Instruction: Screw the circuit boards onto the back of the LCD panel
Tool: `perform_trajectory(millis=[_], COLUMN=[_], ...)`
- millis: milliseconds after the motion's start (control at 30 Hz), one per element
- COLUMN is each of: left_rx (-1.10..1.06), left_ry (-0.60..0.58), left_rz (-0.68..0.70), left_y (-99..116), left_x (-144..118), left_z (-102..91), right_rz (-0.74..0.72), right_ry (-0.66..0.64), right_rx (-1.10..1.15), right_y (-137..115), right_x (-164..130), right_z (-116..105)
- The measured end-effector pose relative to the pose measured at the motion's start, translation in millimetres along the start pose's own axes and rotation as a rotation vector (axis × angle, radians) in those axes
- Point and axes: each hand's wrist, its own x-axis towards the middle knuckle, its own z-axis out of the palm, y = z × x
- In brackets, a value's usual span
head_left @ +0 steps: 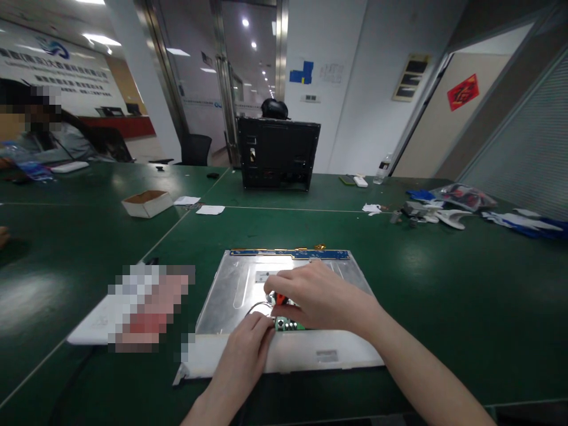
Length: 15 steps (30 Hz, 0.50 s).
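Item 1, near edge of the green table (444, 284): left hand (242, 349), fingers curled down, fingertips pressing beside a small green circuit board (288, 324) on the near part of a bare metal display panel (248, 284); it steadies rather than grips.

Item 2: right hand (317, 296), fingers closed in a pinch around a small orange-and-black part (279, 297), a tool tip or connector, I cannot tell which, held right over the circuit board. A thin dark wire (255, 307) loops from that spot across the metal.

Item 3: display panel, lying back-up near the middle of the table's near edge, its white bezel strip (310, 355) along the near side, a blue strip board (293, 254) along the far side.

State of the work, as judged: the panel is already stripped of its rear cover and the metal back is exposed; the small board sits in place with both hands on it, so its release or attachment looks mid-step. The blue strip board appears untouched.

Item 4, left of the panel: a flat white object (95, 322), partly obscured.

Item 5, farther left: an open cardboard box (146, 203), white paper slips (210, 209) beside it.

Item 6, far side, centre: a black rear housing (277, 152) standing upright.

Item 7, far right: blue-and-white gloves (519, 222), a plastic bag (464, 196), a water bottle (384, 168).

Item 8, far left corner: another person (44, 139), seated.
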Motion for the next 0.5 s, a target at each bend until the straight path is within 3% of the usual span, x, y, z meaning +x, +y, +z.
perform_trajectory(millis=[500], left_rx=[-0.012], left_ry=[0.034], left_rz=[0.013], left_y=[-0.7], left_x=[2.4], left_z=[-0.7], right_rz=[-0.014], right_ry=[0.006], right_rx=[-0.010], right_y=[-1.1], right_x=[-0.8], right_z=[0.2])
